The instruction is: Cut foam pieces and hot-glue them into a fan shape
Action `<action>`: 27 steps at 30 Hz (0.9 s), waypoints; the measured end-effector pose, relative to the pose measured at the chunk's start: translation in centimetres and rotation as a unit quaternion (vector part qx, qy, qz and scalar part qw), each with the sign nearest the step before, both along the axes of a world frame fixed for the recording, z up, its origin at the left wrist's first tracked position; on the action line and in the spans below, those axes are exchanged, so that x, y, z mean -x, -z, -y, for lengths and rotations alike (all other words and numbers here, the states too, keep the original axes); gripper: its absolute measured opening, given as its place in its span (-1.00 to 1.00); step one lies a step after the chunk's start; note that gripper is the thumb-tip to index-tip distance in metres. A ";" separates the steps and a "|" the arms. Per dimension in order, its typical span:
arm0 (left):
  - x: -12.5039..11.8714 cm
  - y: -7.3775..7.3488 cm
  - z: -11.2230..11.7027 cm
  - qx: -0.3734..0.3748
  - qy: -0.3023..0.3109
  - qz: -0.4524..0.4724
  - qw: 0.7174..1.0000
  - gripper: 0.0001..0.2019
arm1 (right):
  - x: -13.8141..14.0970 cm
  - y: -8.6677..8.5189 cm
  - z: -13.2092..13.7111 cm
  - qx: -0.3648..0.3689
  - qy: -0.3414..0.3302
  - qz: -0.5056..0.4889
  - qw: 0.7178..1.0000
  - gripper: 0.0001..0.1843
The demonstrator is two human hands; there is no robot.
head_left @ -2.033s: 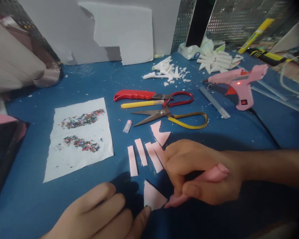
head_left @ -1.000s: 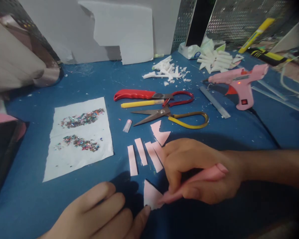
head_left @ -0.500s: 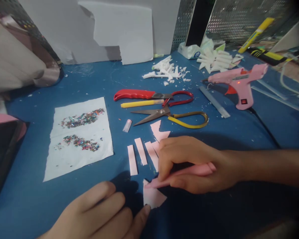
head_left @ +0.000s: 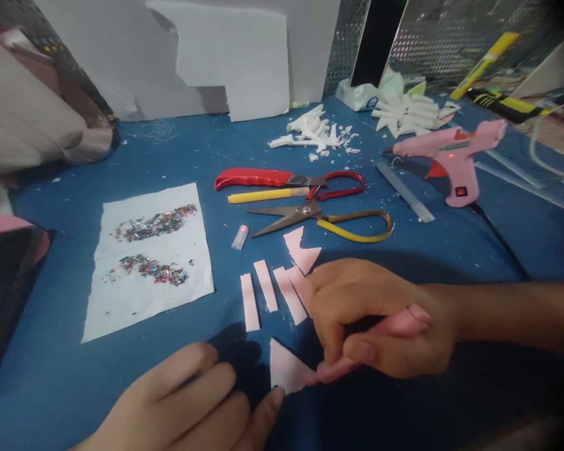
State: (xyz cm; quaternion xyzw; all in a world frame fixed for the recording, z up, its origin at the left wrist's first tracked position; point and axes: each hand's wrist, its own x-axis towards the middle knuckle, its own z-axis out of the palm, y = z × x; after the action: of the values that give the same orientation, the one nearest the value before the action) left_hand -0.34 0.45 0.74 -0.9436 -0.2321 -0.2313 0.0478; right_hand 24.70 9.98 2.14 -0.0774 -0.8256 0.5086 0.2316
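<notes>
My right hand (head_left: 376,313) is closed around a pink pen-like tool (head_left: 402,322). The tool's tip touches the right corner of a pink triangular paper piece (head_left: 286,371) on the blue table (head_left: 66,369). My left hand (head_left: 188,407) lies at the bottom edge with its fingers resting flat. One fingertip presses on the triangle's lower corner. Three pink paper strips (head_left: 266,287) lie side by side just above, next to my right hand's knuckles. A larger pink scrap (head_left: 301,250) lies beyond them.
Yellow-handled scissors (head_left: 329,219), red-handled scissors (head_left: 341,185), a red cutter (head_left: 254,180) and a yellow pen (head_left: 267,196) lie mid-table. A pink glue gun (head_left: 451,156) stands at right, its cord trailing forward. White paper with glitter (head_left: 150,263) lies left. Foam scraps (head_left: 317,134) sit behind.
Half a second ago my right hand had slid the tool's tip left across the triangle's top. It has drawn back right, to the triangle's right corner. My left hand stayed put.
</notes>
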 end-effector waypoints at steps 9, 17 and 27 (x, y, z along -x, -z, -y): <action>-0.1 0.2 0.0 -0.003 -0.010 0.007 1.000 -0.79 | 0.1 -0.1 -0.3 0.044 -0.011 -0.021 0.999 -0.62; 0.2 0.1 0.2 -0.002 -0.006 -0.004 1.000 -0.79 | -0.5 -0.5 -0.3 0.121 0.008 0.039 0.992 -0.62; -0.3 -0.1 0.1 -0.010 -0.016 0.008 1.000 -0.77 | 0.0 -0.9 -0.2 0.149 0.061 0.095 0.982 -0.71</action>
State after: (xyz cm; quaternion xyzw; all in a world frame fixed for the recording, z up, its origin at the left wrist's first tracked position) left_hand -0.07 0.34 0.87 -0.9373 -0.2453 -0.2405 0.0589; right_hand 24.71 10.15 3.02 -0.2096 -0.7525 0.6011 0.1686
